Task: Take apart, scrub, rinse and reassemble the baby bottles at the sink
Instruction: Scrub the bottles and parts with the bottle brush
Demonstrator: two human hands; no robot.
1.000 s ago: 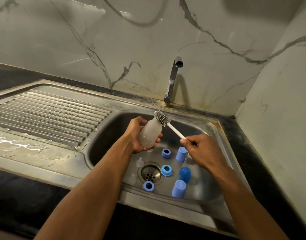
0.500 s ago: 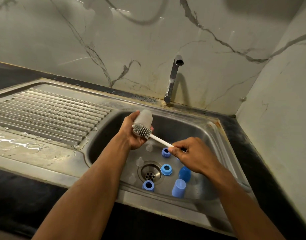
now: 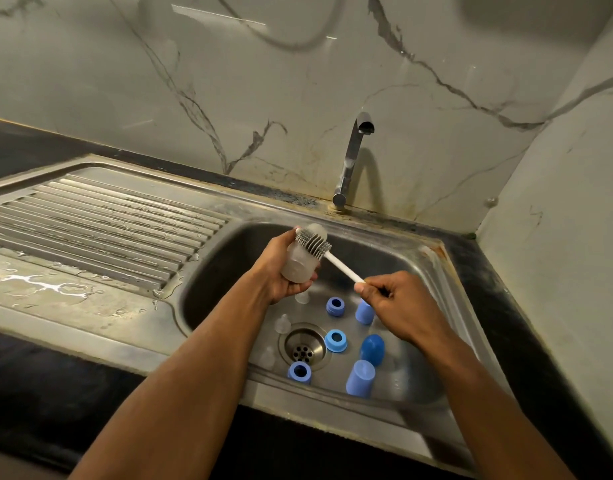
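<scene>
Over a stainless steel sink with a ribbed drainboard at nine o'clock, a person's left hand grips a frosted plastic baby bottle. The right hand pinches the white handle of a grey silicone bottle brush, its bristles against the bottle's side. Blue caps and blue screw rings lie around the drain at six o'clock.
</scene>
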